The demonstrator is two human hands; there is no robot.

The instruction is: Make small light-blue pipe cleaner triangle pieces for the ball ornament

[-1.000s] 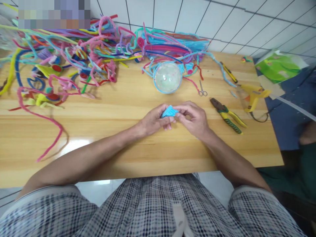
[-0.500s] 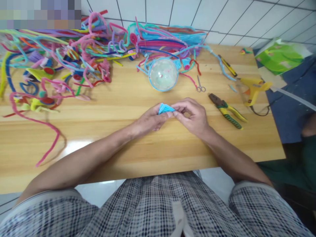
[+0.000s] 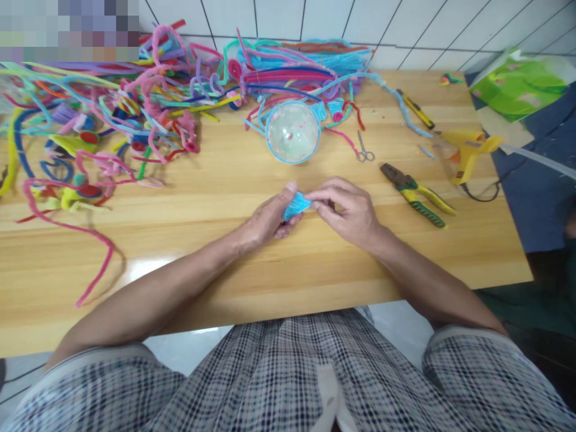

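Note:
A small blue ridged piece (image 3: 296, 206), which looks like pipe cleaners laid side by side, is held over the table's middle. My left hand (image 3: 273, 217) grips it from the left, thumb raised along its upper edge and fingers beneath. At its right corner, the fingertips of my right hand (image 3: 346, 210) pinch the piece. Beyond both hands stands a clear round bowl (image 3: 293, 133) with a blue rim, blue pipe cleaner shapes beside it.
Colourful pipe cleaners (image 3: 148, 108) heap across the back left. To the right lie small scissors (image 3: 365, 153), pliers (image 3: 416, 197), a yellow cutter (image 3: 416, 110) and a yellow glue gun (image 3: 470, 153). A green bag (image 3: 517, 84) sits past the table's right edge.
The blue piece has turned, showing more of its ridged face. My left thumb has lifted from its lower front to its upper edge. The view has shifted slightly.

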